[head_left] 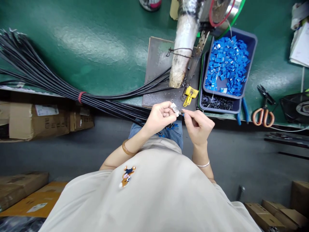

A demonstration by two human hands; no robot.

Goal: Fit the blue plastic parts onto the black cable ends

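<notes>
While the left hand (159,117) curls closed around a small white connector (174,109), pinching the blocky, glossy piece between thumb and fingertips, the right hand (198,124) meets it with thumb and forefinger nipped together just at the connector's end; what those fingertips grip is too small to tell. Both hands hover below and to the left of the blue bin (251,42), just off the edge of the green desk (96,42). The bin is a rectangular plastic tray heaped with small, boxy blue parts (227,61). Left of the bin lies a flat, dull grey metal plate (156,64), and a rounded column wrapped in pale, shiny film (183,45) stands over it. A small yellow plastic piece (190,95) sits just beside the bin's lower left corner. Far left of the bin, a thick sheaf of smooth black cables (48,80) fans out, cinched by a red band (81,96). Right of the bin rest orange-handled scissors (263,114).
</notes>
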